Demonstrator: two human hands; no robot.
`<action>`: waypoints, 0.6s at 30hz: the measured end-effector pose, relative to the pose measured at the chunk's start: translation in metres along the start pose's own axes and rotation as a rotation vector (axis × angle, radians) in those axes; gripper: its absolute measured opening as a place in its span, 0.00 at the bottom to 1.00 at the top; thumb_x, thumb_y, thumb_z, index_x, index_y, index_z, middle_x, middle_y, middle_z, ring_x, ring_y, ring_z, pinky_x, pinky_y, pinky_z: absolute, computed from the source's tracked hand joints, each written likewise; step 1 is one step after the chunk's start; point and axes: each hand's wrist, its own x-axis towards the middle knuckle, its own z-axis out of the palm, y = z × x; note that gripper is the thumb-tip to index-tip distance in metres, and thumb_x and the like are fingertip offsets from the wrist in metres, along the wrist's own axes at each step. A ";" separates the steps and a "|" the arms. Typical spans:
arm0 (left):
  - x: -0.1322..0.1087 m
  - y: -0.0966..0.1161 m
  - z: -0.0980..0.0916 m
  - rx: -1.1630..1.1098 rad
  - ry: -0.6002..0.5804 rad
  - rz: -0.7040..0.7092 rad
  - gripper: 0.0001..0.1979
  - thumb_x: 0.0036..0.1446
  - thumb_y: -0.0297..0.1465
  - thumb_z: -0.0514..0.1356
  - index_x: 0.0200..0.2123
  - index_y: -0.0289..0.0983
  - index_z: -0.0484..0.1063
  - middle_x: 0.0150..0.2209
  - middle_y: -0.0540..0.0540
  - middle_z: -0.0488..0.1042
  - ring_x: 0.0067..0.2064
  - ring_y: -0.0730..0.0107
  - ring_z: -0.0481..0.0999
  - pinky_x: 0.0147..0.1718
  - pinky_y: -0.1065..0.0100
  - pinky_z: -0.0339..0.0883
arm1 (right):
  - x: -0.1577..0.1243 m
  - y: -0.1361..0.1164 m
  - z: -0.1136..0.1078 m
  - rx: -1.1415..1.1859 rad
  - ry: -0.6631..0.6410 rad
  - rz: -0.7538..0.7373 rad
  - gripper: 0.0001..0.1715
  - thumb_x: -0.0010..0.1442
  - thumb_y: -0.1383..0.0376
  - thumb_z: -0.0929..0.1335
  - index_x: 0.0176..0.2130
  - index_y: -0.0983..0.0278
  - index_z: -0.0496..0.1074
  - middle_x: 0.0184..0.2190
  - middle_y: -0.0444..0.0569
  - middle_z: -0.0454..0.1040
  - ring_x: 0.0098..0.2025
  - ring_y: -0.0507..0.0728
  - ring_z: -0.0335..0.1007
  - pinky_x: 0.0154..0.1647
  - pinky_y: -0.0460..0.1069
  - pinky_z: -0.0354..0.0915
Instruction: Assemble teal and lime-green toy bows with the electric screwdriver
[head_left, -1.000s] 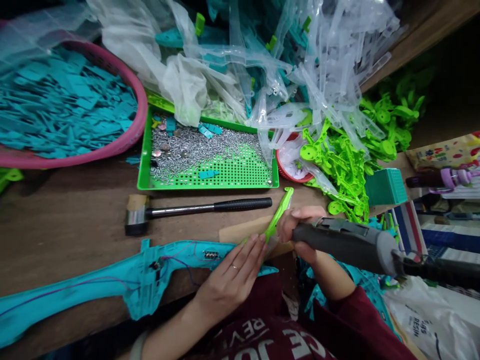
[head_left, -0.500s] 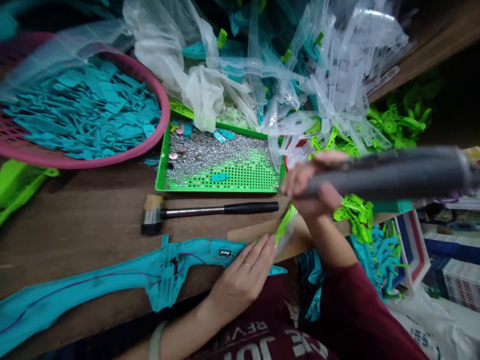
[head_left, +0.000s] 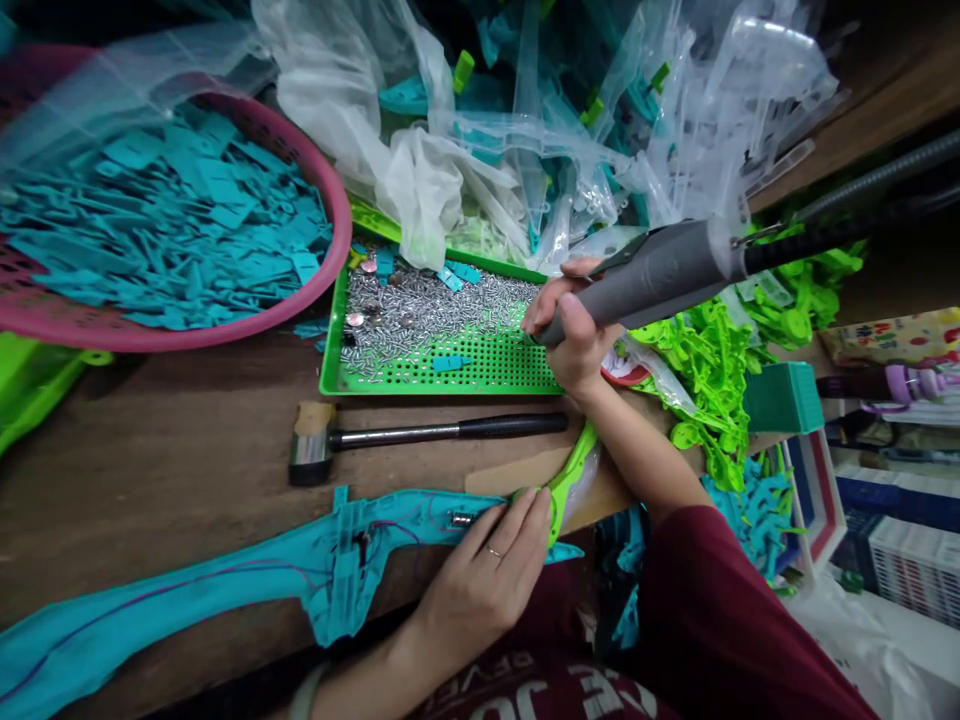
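Head view: the left hand point(head_left: 487, 570) is laying extended fingers, any pinch hidden, over a lime-green part point(head_left: 572, 472) slanting away rightward, while beyond its far end the right hand point(head_left: 579, 332) is grasping a grey tool point(head_left: 664, 272) above a green tray point(head_left: 442, 388).

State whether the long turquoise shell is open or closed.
Open: the long turquoise shell lies with its inside facing up, baring thin wires and a small metal part.
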 end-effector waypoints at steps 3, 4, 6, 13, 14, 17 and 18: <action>-0.001 -0.001 -0.001 -0.021 -0.006 -0.025 0.18 0.68 0.21 0.48 0.53 0.28 0.75 0.55 0.38 0.77 0.57 0.56 0.74 0.56 0.58 0.62 | 0.003 -0.009 0.003 0.035 -0.013 -0.041 0.23 0.55 0.48 0.70 0.43 0.56 0.60 0.18 0.33 0.62 0.17 0.51 0.62 0.20 0.49 0.64; -0.001 -0.002 -0.002 -0.020 -0.006 -0.021 0.18 0.68 0.21 0.49 0.53 0.28 0.75 0.55 0.38 0.77 0.57 0.56 0.74 0.57 0.57 0.62 | 0.002 -0.018 0.002 0.055 -0.005 -0.059 0.22 0.56 0.50 0.70 0.44 0.55 0.60 0.18 0.33 0.62 0.17 0.51 0.62 0.20 0.49 0.65; -0.001 -0.003 -0.003 -0.018 -0.005 0.003 0.18 0.66 0.20 0.50 0.53 0.27 0.75 0.56 0.38 0.77 0.58 0.55 0.74 0.57 0.57 0.63 | -0.010 -0.047 -0.005 0.095 0.016 -0.094 0.21 0.57 0.52 0.70 0.46 0.55 0.62 0.18 0.34 0.63 0.18 0.51 0.63 0.20 0.48 0.65; -0.003 -0.009 -0.003 -0.072 -0.039 0.035 0.16 0.67 0.21 0.52 0.54 0.24 0.73 0.58 0.33 0.75 0.61 0.50 0.72 0.55 0.56 0.66 | -0.114 -0.145 -0.036 -0.024 -0.164 0.017 0.18 0.62 0.53 0.67 0.50 0.53 0.61 0.19 0.36 0.64 0.17 0.51 0.64 0.19 0.48 0.65; -0.003 -0.009 -0.003 -0.068 -0.040 0.046 0.16 0.67 0.21 0.52 0.54 0.23 0.72 0.58 0.33 0.74 0.61 0.49 0.72 0.55 0.56 0.66 | -0.126 -0.147 -0.037 -0.023 -0.159 0.004 0.18 0.62 0.52 0.67 0.49 0.53 0.61 0.18 0.35 0.64 0.16 0.51 0.64 0.17 0.47 0.65; -0.002 -0.010 -0.003 -0.044 -0.025 0.072 0.16 0.67 0.21 0.53 0.55 0.21 0.71 0.57 0.31 0.75 0.60 0.49 0.73 0.54 0.56 0.67 | -0.149 -0.143 -0.040 -0.015 -0.150 -0.049 0.20 0.62 0.50 0.67 0.50 0.53 0.62 0.17 0.35 0.63 0.15 0.50 0.63 0.16 0.45 0.65; -0.001 -0.010 -0.003 -0.037 -0.021 0.079 0.16 0.67 0.21 0.53 0.54 0.21 0.71 0.57 0.31 0.75 0.60 0.48 0.73 0.54 0.56 0.67 | -0.154 -0.140 -0.042 -0.012 -0.161 -0.057 0.22 0.62 0.50 0.67 0.51 0.54 0.62 0.18 0.35 0.64 0.15 0.51 0.64 0.16 0.45 0.66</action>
